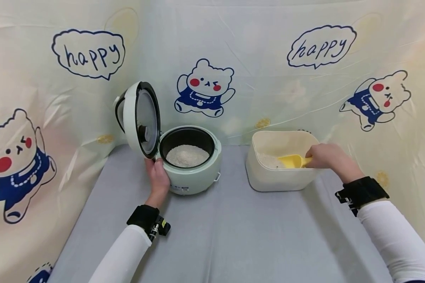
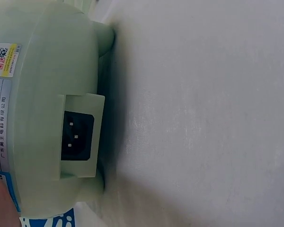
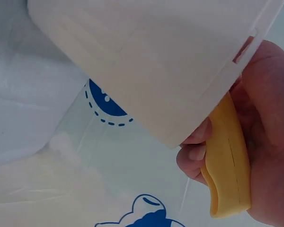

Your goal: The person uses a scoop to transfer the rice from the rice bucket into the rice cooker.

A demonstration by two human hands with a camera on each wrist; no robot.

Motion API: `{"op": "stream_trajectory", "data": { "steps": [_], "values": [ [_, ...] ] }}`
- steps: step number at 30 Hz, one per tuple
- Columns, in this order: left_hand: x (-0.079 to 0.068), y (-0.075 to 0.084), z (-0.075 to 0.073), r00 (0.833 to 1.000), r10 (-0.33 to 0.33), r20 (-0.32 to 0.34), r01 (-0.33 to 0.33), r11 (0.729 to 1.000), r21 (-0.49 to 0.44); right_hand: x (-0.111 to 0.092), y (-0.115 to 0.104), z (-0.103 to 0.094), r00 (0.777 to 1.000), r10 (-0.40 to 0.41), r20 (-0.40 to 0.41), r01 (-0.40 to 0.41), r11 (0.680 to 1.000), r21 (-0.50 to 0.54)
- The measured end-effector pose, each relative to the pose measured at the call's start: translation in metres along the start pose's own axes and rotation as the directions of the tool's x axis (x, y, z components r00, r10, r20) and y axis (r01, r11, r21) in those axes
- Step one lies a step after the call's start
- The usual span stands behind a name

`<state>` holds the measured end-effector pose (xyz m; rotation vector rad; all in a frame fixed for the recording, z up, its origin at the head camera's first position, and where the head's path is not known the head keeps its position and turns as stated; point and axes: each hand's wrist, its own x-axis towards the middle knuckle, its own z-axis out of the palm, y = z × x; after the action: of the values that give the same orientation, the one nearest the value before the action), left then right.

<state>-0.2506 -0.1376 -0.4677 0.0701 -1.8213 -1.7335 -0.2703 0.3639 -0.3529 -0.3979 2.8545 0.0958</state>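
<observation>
My right hand (image 1: 322, 156) grips the handle of a yellow scoop (image 1: 293, 161) at the right rim of a cream bin (image 1: 279, 179). The scoop's head is down inside the bin, against white rice (image 1: 270, 160). In the right wrist view, curled fingers wrap the yellow handle (image 3: 229, 161) beside the bin wall. My left hand (image 1: 158, 177) rests against the left side of a pale green rice cooker (image 1: 202, 179), below its raised lid (image 1: 131, 118). Rice (image 1: 187, 155) lies in the cooker's dark inner pot (image 1: 207, 143).
A grey cloth (image 1: 212, 232) covers the table under both containers. Behind them hangs a printed curtain (image 1: 262, 78) with bears and lettering. The left wrist view shows the cooker's power socket (image 2: 77, 136), with no cord in it.
</observation>
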Motion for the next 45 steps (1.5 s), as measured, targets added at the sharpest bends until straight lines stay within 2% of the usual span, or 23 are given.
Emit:
{"op": "stream_trajectory", "data": {
  "steps": [2,8,15,17,23,29,33,35,42,45],
  "values": [
    [0.003,-0.009,0.0,1.0,0.016,-0.002,-0.016,1.0,0.002,-0.001,0.0,-0.002,1.0,0.011,-0.006,-0.011,1.0,0.006],
    [0.003,-0.014,0.001,1.0,0.016,-0.005,-0.016,1.0,0.003,-0.004,0.003,-0.002,0.999,0.03,-0.035,-0.028,0.999,0.045],
    [0.001,-0.013,0.0,1.0,-0.01,0.006,0.01,1.0,0.008,-0.007,0.007,0.001,0.998,0.018,-0.056,-0.012,0.993,0.12],
    [0.0,-0.006,0.0,1.0,-0.007,0.008,0.007,1.0,-0.001,-0.008,0.008,0.001,0.998,0.009,-0.059,0.002,0.984,0.177],
    [-0.008,0.025,-0.001,1.0,-0.01,0.003,0.01,1.0,-0.003,-0.013,0.015,0.003,0.998,0.018,-0.064,0.007,0.93,0.366],
    [-0.008,0.024,-0.001,1.0,0.009,-0.003,-0.009,1.0,-0.001,-0.023,0.021,0.008,0.994,0.021,-0.111,0.037,0.869,0.493],
    [-0.008,0.023,-0.001,1.0,0.005,-0.007,-0.004,1.0,0.009,-0.03,0.02,0.004,0.992,0.055,-0.117,0.021,0.824,0.567],
    [-0.008,0.022,-0.001,1.0,0.004,-0.011,-0.004,1.0,0.014,-0.031,0.017,0.0,0.989,0.072,-0.126,0.015,0.812,0.583],
    [-0.008,0.022,-0.001,0.999,0.027,-0.017,-0.027,1.0,0.007,-0.024,-0.011,-0.017,0.983,0.056,-0.176,0.046,0.848,0.528],
    [-0.008,0.022,0.0,0.999,0.033,-0.01,-0.033,0.999,0.008,-0.019,-0.027,-0.024,0.982,0.038,-0.183,0.064,0.852,0.52]
  ]
}}
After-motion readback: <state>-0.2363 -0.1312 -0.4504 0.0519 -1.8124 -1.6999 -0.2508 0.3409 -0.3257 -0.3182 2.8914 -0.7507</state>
